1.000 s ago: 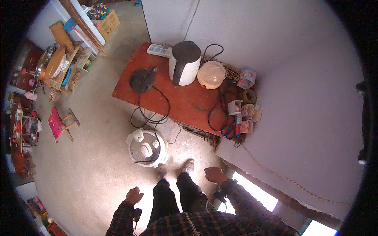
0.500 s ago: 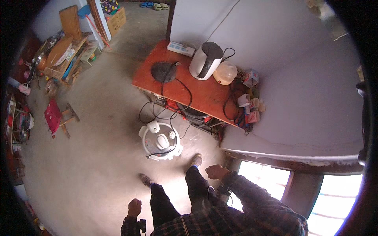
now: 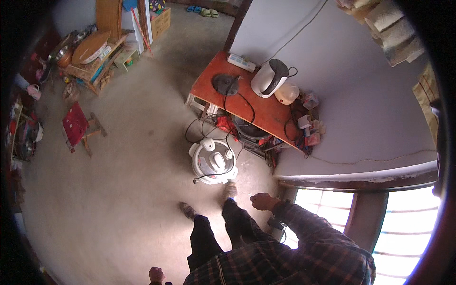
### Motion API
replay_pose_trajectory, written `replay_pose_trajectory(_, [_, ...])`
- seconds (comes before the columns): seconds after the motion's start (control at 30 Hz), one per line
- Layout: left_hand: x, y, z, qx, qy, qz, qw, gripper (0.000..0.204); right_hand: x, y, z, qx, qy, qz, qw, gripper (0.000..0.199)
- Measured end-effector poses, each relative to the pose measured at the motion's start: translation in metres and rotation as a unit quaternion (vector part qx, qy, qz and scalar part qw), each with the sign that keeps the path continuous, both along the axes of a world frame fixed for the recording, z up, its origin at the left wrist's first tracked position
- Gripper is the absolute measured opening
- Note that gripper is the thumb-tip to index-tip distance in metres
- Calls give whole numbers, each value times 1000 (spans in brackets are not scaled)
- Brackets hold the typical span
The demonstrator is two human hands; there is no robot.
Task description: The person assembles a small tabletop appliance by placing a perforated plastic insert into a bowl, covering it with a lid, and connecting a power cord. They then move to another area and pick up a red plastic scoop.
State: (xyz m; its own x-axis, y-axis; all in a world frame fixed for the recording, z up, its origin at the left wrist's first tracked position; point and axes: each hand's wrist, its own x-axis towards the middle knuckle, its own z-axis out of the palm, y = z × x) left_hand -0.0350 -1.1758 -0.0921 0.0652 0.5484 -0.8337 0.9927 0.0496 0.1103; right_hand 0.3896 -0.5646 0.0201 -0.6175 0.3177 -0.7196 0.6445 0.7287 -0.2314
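My right hand (image 3: 263, 201) hangs in front of my body at the right, fingers curled into a loose fist, and nothing shows in it. Down at the lower edge, my left hand (image 3: 156, 274) is also closed, with nothing visible in it. Neither hand touches anything. A white electric pressure cooker (image 3: 214, 161) stands on the floor just ahead of my feet, nearer to my right hand. Its lid is on, and a black power cord (image 3: 204, 178) lies over it.
Beyond the cooker is a red-topped table (image 3: 213, 66) bearing a white kettle (image 3: 269, 78), a cream egg cooker (image 3: 287, 93), a power strip (image 3: 241, 62) and a round dark pad (image 3: 225, 83). A low stool with red cloth (image 3: 76, 124) stands left. Windows (image 3: 327, 204) are at right.
The view has turned left, so the table and cooker appear farther right. My left hand has swung down to the lower edge, and my right foot is closer to the cooker.
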Motion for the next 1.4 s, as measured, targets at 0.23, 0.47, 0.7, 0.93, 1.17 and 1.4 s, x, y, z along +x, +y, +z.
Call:
replay_pose_trajectory(0.23, [41, 59, 41, 50, 9, 210, 976, 30, 3, 7, -16, -26, 5, -15, 1000, 19])
replay_pose_trajectory(0.47, [28, 112, 64, 188, 44, 371, 909, 9, 3, 29, -31, -50, 28, -24, 998, 20])
replay_pose_trajectory(0.7, [25, 123, 53, 111, -13, 245, 963, 20, 15, 59, -26, -19, -8, -55, 998, 23])
replay_pose_trajectory(0.93, [26, 134, 43, -40, -109, 414, 903, 31, 25, 65, -21, -13, -20, -71, 997, 21])
replay_pose_trajectory(1.17, [-26, 151, 47, 80, -115, 476, 868, 28, -20, 42, -9, -13, -51, -73, 996, 22])
replay_pose_trajectory(1.4, [-95, 43, 11, 49, -158, 676, 718, 26, -121, 18, -29, -10, -28, -66, 997, 22])
